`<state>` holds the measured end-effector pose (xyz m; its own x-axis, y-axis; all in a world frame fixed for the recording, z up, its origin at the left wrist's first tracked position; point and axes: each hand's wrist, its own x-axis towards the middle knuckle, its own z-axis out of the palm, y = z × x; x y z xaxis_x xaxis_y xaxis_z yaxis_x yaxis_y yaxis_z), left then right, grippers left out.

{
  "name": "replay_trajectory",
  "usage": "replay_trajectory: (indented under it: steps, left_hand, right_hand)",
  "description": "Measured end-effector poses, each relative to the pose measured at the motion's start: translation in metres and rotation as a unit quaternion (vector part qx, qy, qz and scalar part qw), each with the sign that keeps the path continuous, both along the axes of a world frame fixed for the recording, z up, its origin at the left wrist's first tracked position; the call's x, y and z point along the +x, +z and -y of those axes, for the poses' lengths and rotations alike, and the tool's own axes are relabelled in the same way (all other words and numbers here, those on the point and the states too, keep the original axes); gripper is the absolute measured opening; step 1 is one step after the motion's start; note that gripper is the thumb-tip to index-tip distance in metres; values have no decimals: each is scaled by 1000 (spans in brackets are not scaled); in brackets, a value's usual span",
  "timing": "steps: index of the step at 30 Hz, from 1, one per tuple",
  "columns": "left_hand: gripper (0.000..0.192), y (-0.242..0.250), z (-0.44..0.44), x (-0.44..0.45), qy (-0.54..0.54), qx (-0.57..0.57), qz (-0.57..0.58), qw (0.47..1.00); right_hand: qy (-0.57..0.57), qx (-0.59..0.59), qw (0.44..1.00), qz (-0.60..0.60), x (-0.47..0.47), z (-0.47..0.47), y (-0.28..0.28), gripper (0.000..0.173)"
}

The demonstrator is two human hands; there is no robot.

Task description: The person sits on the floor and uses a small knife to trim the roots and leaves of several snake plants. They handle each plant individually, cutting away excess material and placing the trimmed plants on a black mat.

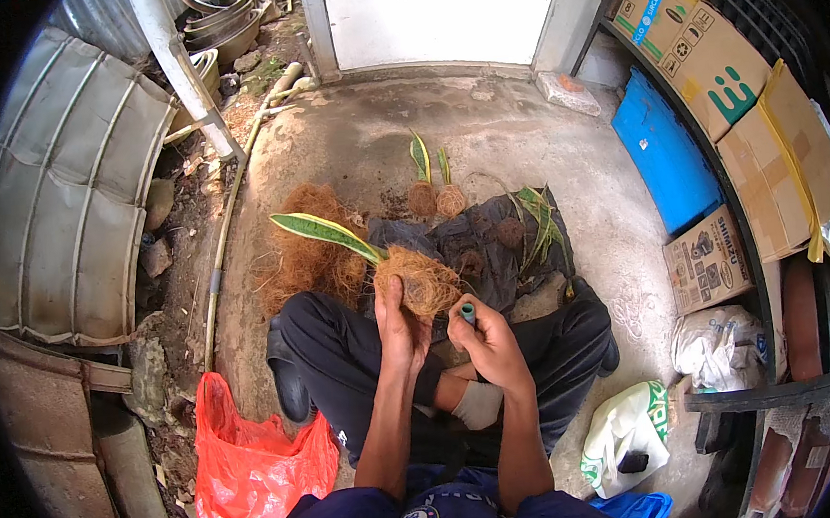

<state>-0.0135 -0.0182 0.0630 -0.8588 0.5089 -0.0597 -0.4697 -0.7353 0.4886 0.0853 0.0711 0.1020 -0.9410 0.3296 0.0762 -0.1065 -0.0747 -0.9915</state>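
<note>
My left hand (399, 325) grips a ball of brown coconut fibre (422, 280). A single yellow-edged snake plant leaf (330, 232) sticks out of the ball towards the upper left. In my right hand (489, 337), just right of the ball, is a small teal tube (468, 312), perhaps a thread spool; its hollow end faces up. Beyond my hands lies a black plastic sheet (471, 237) with dark root or soil clumps (509, 233) and loose snake plant leaves (544, 221). Two wrapped balls with leaves, one darker (422, 199) and one paler (451, 201), stand behind the sheet.
Left of the sheet is a heap of loose coconut fibre (310, 259). A red plastic bag (260, 472) sits by my left knee, a white and green bag (626, 439) at my right. Cardboard boxes (703, 44) fill a shelf on the right. A bamboo pole (221, 254) edges the concrete floor.
</note>
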Motion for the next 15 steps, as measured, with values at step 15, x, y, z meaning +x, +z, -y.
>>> replay_trajectory:
  steps: [15]
  left_hand:
    - [47,15,-9,20,-91,80,84,989]
  right_hand:
    - [4,-93,995,-38,17,-7,-6,12]
